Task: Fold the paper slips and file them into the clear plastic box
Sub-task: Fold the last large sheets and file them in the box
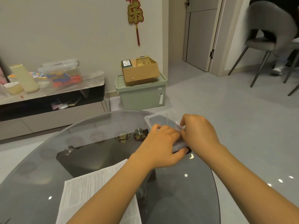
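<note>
Head view: unfolded sheet [90,189] lies on the counter [40,167] near my left forearm. My left hand [159,147] and right hand [199,132] pinch one folded slip [178,144], its length running away from me, over the clear plastic box [148,118].

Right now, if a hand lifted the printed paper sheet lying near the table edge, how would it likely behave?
The printed paper sheet looks thin and flat, so probably floppy and light. On the smooth glass table it would likely slide when pushed and be awkward to pinch up.
</note>
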Demonstrator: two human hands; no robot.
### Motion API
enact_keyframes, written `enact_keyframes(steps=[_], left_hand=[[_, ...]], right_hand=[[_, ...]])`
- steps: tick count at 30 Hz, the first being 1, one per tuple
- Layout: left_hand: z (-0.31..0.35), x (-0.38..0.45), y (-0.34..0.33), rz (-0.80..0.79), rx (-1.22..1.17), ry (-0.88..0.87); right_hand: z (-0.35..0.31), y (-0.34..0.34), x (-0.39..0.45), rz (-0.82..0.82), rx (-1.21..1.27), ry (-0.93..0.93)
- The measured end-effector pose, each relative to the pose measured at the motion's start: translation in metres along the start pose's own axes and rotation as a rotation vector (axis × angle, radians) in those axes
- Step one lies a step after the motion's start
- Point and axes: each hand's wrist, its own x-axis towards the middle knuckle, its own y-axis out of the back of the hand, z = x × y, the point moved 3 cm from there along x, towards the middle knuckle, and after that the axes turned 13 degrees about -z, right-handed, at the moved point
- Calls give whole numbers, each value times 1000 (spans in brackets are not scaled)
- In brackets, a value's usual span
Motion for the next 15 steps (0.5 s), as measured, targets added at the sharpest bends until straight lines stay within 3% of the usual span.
enact_keyframes(steps=[5, 9, 15], left_hand=[[-4, -1, -3, -22, -55, -6], [-3, -2, 1, -74, -113, 8], [0, -1, 0, -132, 41, 35]], right_hand=[[-2, 0, -1, -83, -205, -36], [12, 2, -5, -169, 44, -38], [24, 8, -13, -77, 407, -45]])
